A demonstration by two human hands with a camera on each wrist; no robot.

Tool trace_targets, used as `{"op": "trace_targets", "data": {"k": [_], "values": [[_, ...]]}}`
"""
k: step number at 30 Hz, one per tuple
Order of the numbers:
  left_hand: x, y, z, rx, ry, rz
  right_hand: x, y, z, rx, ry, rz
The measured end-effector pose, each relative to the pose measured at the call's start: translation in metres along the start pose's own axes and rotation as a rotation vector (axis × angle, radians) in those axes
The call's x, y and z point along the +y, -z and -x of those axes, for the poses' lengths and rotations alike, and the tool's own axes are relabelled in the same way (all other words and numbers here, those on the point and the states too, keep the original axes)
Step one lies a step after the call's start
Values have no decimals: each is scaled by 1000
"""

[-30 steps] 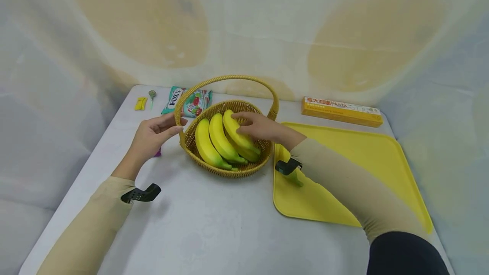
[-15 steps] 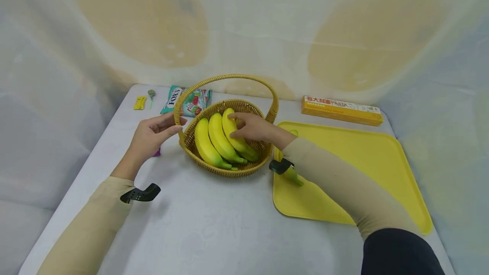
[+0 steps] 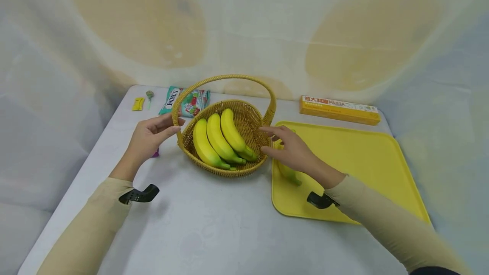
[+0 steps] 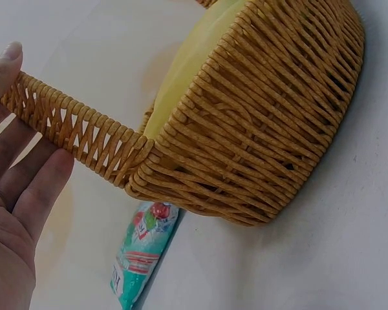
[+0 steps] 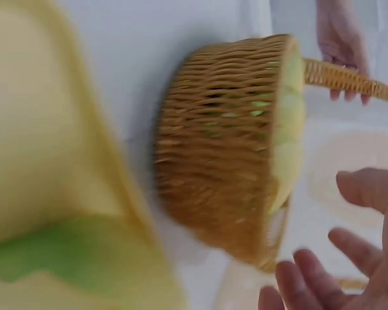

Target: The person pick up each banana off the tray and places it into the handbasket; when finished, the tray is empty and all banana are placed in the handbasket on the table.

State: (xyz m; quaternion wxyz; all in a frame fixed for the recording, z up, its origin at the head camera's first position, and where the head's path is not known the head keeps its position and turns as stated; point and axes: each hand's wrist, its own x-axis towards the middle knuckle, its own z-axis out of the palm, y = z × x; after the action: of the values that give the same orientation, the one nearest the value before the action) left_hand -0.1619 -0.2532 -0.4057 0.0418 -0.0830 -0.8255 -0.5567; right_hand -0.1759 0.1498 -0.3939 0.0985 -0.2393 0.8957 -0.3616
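Several yellow bananas lie side by side in a woven basket with a tall arched handle. My left hand holds the left side of that handle between thumb and fingers, also visible in the left wrist view. At the basket's right rim is my right hand, fingers spread and holding nothing; the right wrist view shows its fingers apart from the bananas. Beneath the right hand, another banana lies on the left part of a yellow tray, partly hidden by the hand.
Behind the basket lies a teal FOX'S candy bag. A pasta box sits beyond the tray. At the far left are a small yellow packet and a lollipop. A purple item is mostly hidden beside the left hand.
My right hand has let go of the rightmost banana in the basket and moved right, toward the tray. My left hand stays on the handle.
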Motion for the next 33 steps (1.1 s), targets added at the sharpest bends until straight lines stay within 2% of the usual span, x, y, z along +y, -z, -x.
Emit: {"op": "trace_targets", "data": {"k": [3,5,10,13,16,21,26,33], "values": [[0,1,0,-2,-2,0,18,-2,15,58,-83,35],[0,0,1,-3,-5,3,31,-5,22,61,-141,64],[-1,0,1,-4,-7,14,56,-11,35,-31,-256,178],[-1,0,1,-7,-3,17,63,-10,43,-65,-270,226],[0,0,1,-5,-7,10,66,-3,49,-76,-256,220],[-1,0,-1,-9,-11,4,66,13,59,-115,-236,153],[0,-1,-1,-10,6,-11,52,38,72,-157,-234,34],[3,0,1,-2,30,-31,18,73,82,-221,-114,-151]]}}
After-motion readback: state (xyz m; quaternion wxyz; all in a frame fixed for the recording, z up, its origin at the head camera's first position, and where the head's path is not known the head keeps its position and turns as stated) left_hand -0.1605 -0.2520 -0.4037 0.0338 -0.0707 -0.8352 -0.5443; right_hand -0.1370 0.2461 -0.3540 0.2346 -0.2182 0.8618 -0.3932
